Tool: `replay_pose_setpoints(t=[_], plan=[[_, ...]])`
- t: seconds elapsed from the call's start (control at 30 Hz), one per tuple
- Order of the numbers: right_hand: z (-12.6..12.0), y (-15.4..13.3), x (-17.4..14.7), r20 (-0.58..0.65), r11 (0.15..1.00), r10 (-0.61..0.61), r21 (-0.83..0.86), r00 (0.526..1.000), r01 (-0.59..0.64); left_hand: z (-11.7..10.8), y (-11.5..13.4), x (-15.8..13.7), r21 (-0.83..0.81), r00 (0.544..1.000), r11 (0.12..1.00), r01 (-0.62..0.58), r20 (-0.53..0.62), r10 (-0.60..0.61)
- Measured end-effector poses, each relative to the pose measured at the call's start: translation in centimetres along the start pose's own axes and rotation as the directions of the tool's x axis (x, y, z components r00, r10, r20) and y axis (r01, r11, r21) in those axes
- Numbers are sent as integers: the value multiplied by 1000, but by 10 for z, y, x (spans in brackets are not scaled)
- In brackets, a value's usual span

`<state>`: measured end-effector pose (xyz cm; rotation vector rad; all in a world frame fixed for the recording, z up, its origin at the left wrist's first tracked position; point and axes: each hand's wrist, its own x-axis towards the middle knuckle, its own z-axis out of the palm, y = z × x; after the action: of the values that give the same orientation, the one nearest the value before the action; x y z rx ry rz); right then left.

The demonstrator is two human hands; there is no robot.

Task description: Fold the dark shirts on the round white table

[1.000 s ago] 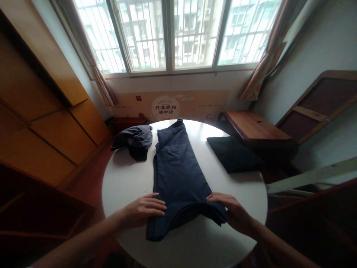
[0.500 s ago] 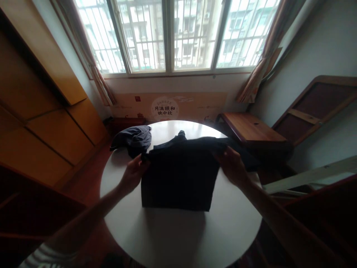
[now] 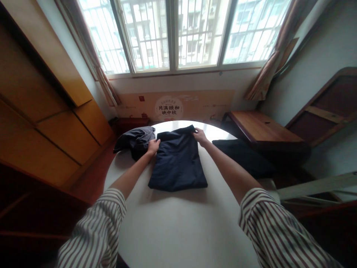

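Note:
A navy garment (image 3: pixel 178 160), folded into a rough rectangle, lies on the white round table (image 3: pixel 178 227). My left hand (image 3: pixel 153 146) pinches its far left corner. At the far right corner, my right hand (image 3: pixel 199 136) has its fingers closed on the cloth. The far edge is lifted a little between the two hands, while the near edge rests on the tabletop. From the folded shape I cannot tell which kind of garment it is.
A crumpled grey and black cloth (image 3: pixel 136 139) lies left of my left hand. Folded dark cloth (image 3: pixel 240 154) sits at the table's right edge. Beyond stand a wooden side table (image 3: pixel 264 126) and a barred window (image 3: pixel 195 37); yellow cabinets (image 3: pixel 64 130) line the left.
The garment has come down from being held up above the table to lying on it, farther away. Both hands reached forward and moved closer together, still gripping it.

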<state>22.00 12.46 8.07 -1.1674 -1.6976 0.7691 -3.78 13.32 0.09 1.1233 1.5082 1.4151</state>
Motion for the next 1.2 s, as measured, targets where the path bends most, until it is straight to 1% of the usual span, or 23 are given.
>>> replay_pose_setpoints(t=[0.1, 0.13, 0.17, 0.2, 0.23, 0.27, 0.3, 0.33, 0.37, 0.4, 0.43, 0.5, 0.57, 0.6, 0.63, 0.73, 0.83, 0.93, 1.0, 1.07, 1.1, 1.17, 1.2], plan=[[6, -2, 0, 13, 990, -25, -141, 1000, 27, 1, 3, -2, 161, 995, 986, -36, -84, 50], [9, -3, -1, 23, 982, -33, -186, 999, 37, 2, 5, -5, 206, 991, 976, -68, -99, 90], [12, -4, -4, 38, 973, -41, -228, 998, 48, 5, 7, -8, 265, 984, 955, -132, -81, 159], [17, -5, -9, 59, 962, -47, -267, 997, 61, 9, 10, -12, 335, 969, 914, -229, -9, 246], [22, -6, -16, 85, 950, -51, -302, 995, 74, 13, 13, -15, 402, 936, 845, -352, 120, 332], [28, -6, -26, 114, 938, -52, -335, 992, 88, 19, 15, -17, 449, 875, 752, -483, 290, 389], [34, -6, -38, 144, 926, -50, -364, 988, 100, 25, 17, -19, 467, 792, 650, -600, 464, 397], [40, -4, -52, 173, 916, -45, -386, 984, 110, 32, 18, -20, 466, 709, 561, -684, 606, 360], [46, -2, -67, 210, 902, -39, -413, 977, 125, 39, 20, -20, 463, 650, 503, -730, 697, 302], [50, 0, -84, 260, 879, -31, -453, 965, 150, 47, 20, -20, 471, 615, 458, -754, 750, 242], [54, 4, -100, 316, 845, -24, -500, 949, 188, 56, 21, -19, 484, 597, 419, -768, 779, 194], [56, 9, -131, 422, 756, -10, -590, 906, 284, 74, 20, -18, 494, 569, 361, -791, 810, 139], [56, 13, -153, 486, 687, 1, -635, 874, 353, 94, 17, -18, 490, 548, 327, -808, 829, 112], [54, 13, -162, 498, 681, 3, -637, 867, 363, 103, 16, -17, 497, 550, 317, -808, 829, 101], [53, 13, -168, 507, 684, 5, -631, 862, 367, 112, 15, -15, 515, 563, 314, -798, 822, 84], [50, 7, -182, 546, 716, 4, -587, 838, 379, 132, 12, -7, 595, 638, 327, -734, 769, 33], [49, -1, -198, 584, 749, -3, -537, 812, 389, 142, 12, 7, 649, 688, 339, -681, 726, -6], [49, -7, -218, 608, 776, -17, -493, 794, 393, 148, 15, 16, 679, 713, 330, -655, 700, -26], [48, -12, -231, 624, 786, -37, -465, 781, 409, 152, 18, 15, 697, 729, 318, -643, 684, -24], [46, -18, -237, 629, 784, -62, -450, 775, 428, 155, 23, 9, 710, 747, 297, -638, 665, 14], [44, -22, -235, 621, 780, -74, -452, 780, 433, 155, 26, 5, 712, 752, 284, -642, 657, 52], [39, -29, -224, 586, 772, -87, -471, 806, 426, 149, 30, -7, 705, 747, 255, -661, 651, 135], [37, -31, -213, 561, 766, -90, -489, 823, 417, 142, 31, -13, 698, 737, 243, -674, 654, 168]])
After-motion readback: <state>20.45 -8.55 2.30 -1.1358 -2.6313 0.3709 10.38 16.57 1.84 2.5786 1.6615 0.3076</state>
